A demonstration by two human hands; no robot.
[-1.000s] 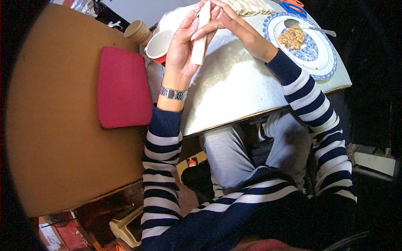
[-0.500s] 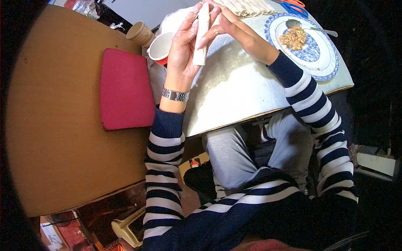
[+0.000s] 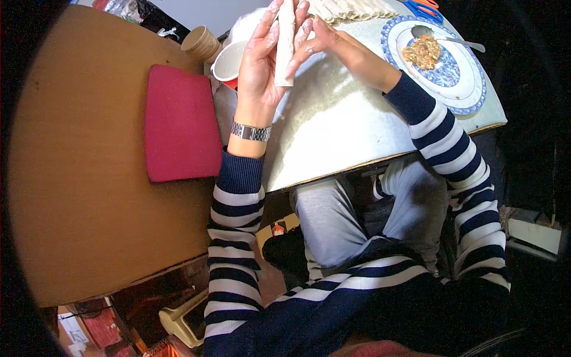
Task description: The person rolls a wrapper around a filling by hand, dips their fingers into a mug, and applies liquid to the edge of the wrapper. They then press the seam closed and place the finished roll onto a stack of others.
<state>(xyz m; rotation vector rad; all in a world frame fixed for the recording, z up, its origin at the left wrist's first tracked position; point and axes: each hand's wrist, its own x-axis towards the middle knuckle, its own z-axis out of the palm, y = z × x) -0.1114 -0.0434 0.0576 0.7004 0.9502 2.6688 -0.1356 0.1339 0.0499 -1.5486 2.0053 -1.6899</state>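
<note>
A long white uncooked spring roll (image 3: 285, 47) stands nearly upright between my hands at the top of the view. My left hand (image 3: 257, 68), dusted with flour and with a watch on its wrist, supports it along the palm and fingers. From the other side, my right hand (image 3: 330, 44) has its floury fingers against the roll, closed around its right edge. The upper fingertips are cut off by the frame. Behind the right hand lies a row of several similar rolls (image 3: 357, 9). A white cup (image 3: 229, 62) with red on its outside stands just left of my left hand.
To the right, a blue-rimmed plate (image 3: 473, 101) carries chopped filling (image 3: 422, 52) and a spoon (image 3: 455, 41). Orange-and-blue scissors (image 3: 423, 9) lie beyond it. Left are a tan cup (image 3: 201, 43), a red cushion-like pad (image 3: 181, 122) and a brown wooden surface (image 3: 89, 149).
The right hand's fingers have shifted slightly lower and apart along the roll. My view has moved a little; the roll stays between both hands.
</note>
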